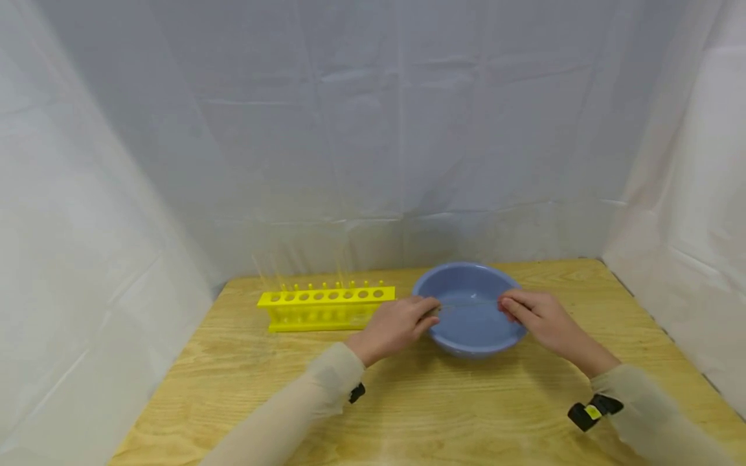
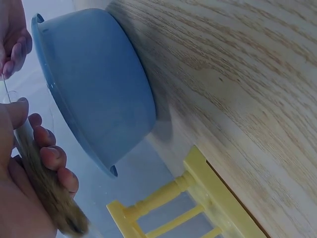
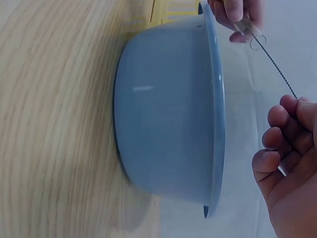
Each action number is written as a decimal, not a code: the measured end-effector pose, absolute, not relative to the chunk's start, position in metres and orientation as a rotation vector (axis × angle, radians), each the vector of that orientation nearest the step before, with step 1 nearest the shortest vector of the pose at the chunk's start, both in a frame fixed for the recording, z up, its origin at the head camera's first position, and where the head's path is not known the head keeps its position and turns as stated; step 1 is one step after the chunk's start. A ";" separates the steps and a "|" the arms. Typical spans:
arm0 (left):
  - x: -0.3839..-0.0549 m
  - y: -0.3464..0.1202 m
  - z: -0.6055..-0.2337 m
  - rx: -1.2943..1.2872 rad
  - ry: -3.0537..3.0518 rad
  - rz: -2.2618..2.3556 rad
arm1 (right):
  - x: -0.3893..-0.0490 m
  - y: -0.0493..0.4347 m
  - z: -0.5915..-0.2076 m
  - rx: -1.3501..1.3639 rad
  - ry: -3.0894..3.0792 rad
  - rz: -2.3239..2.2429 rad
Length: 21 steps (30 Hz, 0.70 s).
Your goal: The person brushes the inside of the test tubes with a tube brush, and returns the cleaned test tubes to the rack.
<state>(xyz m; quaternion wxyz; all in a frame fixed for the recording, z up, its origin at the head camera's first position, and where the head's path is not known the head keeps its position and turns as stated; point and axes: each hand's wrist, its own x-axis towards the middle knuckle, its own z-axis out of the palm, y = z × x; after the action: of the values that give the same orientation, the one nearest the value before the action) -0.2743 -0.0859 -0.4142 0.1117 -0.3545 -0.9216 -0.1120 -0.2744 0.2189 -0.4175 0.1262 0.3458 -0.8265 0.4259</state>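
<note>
My left hand (image 1: pixel 396 323) holds a clear glass test tube (image 2: pixel 35 166) over the left side of a blue basin (image 1: pixel 473 349). Brown bristles fill much of the tube, seen best in the left wrist view. Out of the tube's mouth runs the thin twisted wire handle of a test tube brush (image 3: pixel 275 65). Its far end is pinched between thumb and forefinger of my right hand (image 1: pixel 542 318), above the basin's right side. The wire stretches nearly level between both hands. My left fingers cover part of the tube.
Left of the basin stands a yellow test tube rack (image 1: pixel 326 298), with a few clear tubes rising from its holes. Everything stands on a wooden table (image 1: pixel 419 414), with white sheeting (image 1: pixel 373 129) hanging behind and at both sides.
</note>
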 end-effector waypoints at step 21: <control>-0.270 -0.075 -0.414 -1.069 -2.552 -0.241 | -0.273 0.185 -0.423 1.135 -2.477 1.254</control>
<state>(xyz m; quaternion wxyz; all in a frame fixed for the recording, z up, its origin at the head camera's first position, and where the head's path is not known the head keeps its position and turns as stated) -0.2698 -0.0753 -0.4138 0.1812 -0.3786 -0.9036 -0.0852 -0.2728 0.1853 -0.4235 0.0711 0.3776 -0.8237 0.4170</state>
